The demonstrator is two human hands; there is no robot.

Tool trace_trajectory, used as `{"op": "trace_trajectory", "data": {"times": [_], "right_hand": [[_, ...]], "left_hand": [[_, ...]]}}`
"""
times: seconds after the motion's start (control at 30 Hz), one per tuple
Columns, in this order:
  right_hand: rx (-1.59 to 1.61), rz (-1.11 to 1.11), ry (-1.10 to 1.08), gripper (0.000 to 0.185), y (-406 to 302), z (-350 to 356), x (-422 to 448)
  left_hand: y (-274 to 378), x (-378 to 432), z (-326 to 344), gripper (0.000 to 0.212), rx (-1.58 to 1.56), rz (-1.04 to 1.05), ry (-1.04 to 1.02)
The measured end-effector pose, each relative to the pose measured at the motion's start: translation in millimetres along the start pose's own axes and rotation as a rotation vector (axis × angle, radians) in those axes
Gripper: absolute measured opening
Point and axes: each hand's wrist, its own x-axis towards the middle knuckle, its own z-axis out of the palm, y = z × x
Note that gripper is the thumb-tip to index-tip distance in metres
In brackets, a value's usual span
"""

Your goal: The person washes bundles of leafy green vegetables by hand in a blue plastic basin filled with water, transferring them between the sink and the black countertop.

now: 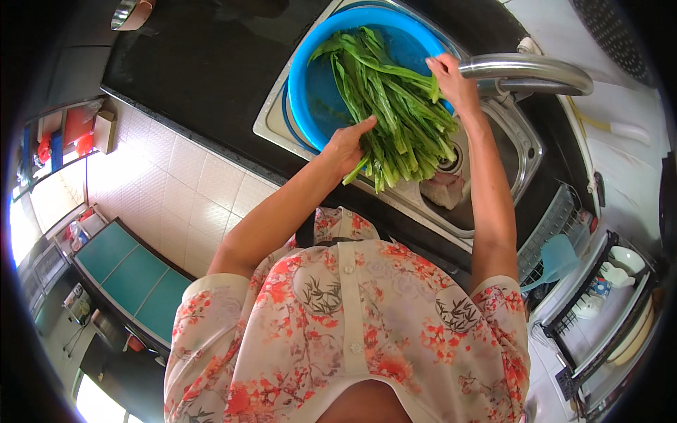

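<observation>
A large bunch of long green leafy vegetables (394,113) lies partly over a round blue plastic basin (302,90). Its leaf tips point into the basin, while the cut stems stick out past the near rim over the sink. My left hand (349,145) holds the bunch from its left side, with the thumb on top and the fingers hidden beneath. At the basin's right rim, next to the faucet, my right hand (448,79) grips the end of a green stalk between curled fingers. Water shows inside the basin.
A curved metal faucet (523,67) reaches over beside my right wrist. In the steel sink (489,153) a piece of raw meat (444,190) lies near the drain. Dish racks (582,280) stand at the right; a metal pot (132,13) sits on the black countertop (195,69).
</observation>
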Motion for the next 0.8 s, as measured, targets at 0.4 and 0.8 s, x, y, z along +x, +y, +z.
{"op": "trace_trajectory", "data": {"times": [0.4, 0.8], "right_hand": [[-0.049, 0.462, -0.739, 0.114, 3, 37, 39], [0.684, 0.594, -0.611, 0.041, -44, 15, -28]], "left_hand": [[-4, 26, -7, 0.050, -0.065, -0.040, -0.044], [-11, 44, 38, 0.031, -0.215, -0.126, -0.069]]}}
